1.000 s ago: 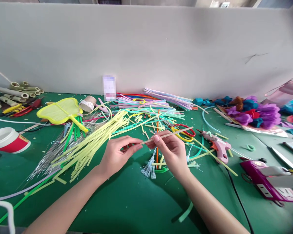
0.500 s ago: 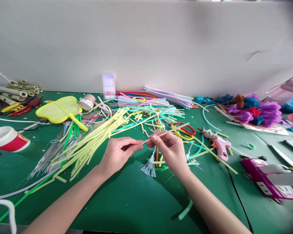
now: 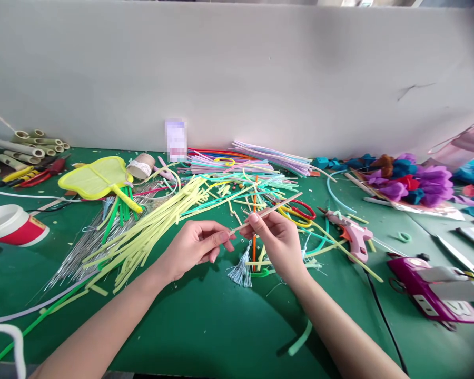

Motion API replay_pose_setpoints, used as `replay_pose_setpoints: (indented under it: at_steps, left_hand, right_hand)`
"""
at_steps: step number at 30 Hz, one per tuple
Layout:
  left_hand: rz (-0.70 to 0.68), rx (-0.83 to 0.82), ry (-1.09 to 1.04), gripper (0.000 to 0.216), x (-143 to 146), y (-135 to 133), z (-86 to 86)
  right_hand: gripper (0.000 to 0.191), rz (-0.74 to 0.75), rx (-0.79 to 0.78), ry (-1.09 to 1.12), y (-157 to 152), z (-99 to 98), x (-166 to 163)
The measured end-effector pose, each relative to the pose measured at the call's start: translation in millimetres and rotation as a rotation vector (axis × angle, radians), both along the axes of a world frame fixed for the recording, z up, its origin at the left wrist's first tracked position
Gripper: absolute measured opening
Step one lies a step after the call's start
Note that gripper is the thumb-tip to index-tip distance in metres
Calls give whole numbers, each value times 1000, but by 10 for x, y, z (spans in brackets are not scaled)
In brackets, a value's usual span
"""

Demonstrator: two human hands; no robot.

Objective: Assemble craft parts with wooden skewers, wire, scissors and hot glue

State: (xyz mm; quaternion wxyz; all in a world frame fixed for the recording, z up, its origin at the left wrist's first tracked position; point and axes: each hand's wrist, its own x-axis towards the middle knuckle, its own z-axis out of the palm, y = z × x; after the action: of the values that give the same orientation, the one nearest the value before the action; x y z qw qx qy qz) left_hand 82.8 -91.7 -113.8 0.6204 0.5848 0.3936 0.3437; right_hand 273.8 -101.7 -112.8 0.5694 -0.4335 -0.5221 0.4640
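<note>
My left hand point(image 3: 199, 246) pinches the lower left end of a thin, pale beige stick point(image 3: 284, 203) between thumb and fingertips. Further up the same stick, my right hand point(image 3: 278, 243) grips it with thumb and fingers, and its free end points to the upper right. It is held above the green table, tilted. Just below the hands lies a pale blue tassel point(image 3: 242, 269), beside an orange stem point(image 3: 255, 251). Red-and-yellow-handled scissors point(image 3: 304, 209) rest behind my right hand, partly hidden.
Yellow stems point(image 3: 154, 229) and thin metal wires point(image 3: 77, 263) spread to the left, near a yellow butterfly-shaped piece point(image 3: 95, 179) and a paper cup point(image 3: 13, 226). On the right are a pink glue gun point(image 3: 355, 234), a purple power strip point(image 3: 414, 284) and paper flowers point(image 3: 434, 184).
The fingers of my left hand have loosened and spread slightly below the stick. The stick's free end has tipped a little upward and left, and my right-hand fingers have shifted on it.
</note>
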Motion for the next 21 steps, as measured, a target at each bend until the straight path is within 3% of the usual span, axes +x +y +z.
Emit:
replay_pose_setpoints:
  at_steps: [21]
  left_hand:
    - [14,31,32,34,-14,17,-15]
  right_hand:
    - [30,-57,117,-92,-30,-40,-28]
